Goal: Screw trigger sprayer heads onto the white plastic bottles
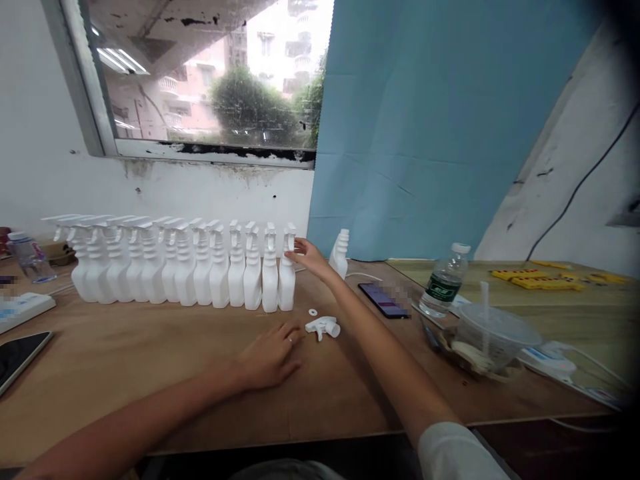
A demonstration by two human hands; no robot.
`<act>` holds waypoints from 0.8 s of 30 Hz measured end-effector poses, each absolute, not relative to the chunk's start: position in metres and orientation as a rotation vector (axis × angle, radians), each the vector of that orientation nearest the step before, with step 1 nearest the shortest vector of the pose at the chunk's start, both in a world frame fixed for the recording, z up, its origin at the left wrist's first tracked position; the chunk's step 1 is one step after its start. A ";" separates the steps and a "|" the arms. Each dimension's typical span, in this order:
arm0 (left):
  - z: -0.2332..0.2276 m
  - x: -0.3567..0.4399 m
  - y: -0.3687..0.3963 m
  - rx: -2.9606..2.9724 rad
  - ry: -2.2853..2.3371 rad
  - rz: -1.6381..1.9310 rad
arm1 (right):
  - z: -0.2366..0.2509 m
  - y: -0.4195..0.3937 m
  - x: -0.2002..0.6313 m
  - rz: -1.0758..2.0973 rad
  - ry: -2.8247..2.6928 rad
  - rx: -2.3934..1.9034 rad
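Observation:
My right hand reaches to the right end of a row of white spray bottles. Its thumb and fingers are closed around the neck of the end spray bottle, which stands upright with its trigger head on. My left hand lies on the tabletop, fingers stretched out and holding nothing. Just right of it is a loose white trigger sprayer head, lying on its side. A small white ring lies behind that head. Beyond my right forearm stands a white bottle without a trigger head, partly hidden.
A phone, a water bottle and a lidded plastic bowl with a straw occupy the right side. Yellow pieces lie farther back. At left are another device, a power strip and a clear bottle.

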State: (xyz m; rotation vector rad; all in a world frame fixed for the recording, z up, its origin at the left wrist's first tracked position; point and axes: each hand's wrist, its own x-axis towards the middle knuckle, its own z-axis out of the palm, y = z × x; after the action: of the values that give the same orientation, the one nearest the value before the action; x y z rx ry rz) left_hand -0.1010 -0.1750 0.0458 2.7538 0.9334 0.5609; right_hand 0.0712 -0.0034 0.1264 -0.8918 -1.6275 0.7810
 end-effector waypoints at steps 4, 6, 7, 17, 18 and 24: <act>0.039 -0.063 -0.143 2.753 0.883 0.699 | 0.110 -0.011 0.095 0.741 -1.700 -0.978; 0.037 -0.050 -0.137 2.810 0.849 0.676 | 0.096 -0.022 0.111 0.759 -1.803 -1.036; 0.037 -0.046 -0.137 2.839 0.824 0.655 | 0.088 -0.028 0.119 0.779 -1.871 -1.065; 0.031 -0.120 -0.199 2.494 1.140 0.700 | 0.041 -0.077 0.142 0.768 -2.212 -1.140; 0.030 -0.127 -0.207 2.414 1.208 0.715 | 0.040 -0.081 0.141 0.772 -2.207 -1.152; 0.025 -0.126 -0.233 2.054 1.245 0.847 | 0.048 -0.128 0.124 0.810 -2.105 -1.172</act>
State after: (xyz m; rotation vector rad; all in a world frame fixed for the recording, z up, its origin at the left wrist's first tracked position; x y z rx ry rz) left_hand -0.1258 -0.2325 0.0249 2.0543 1.2454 0.8473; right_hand 0.1241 -0.1279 0.0475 -1.1724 -2.1052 0.8104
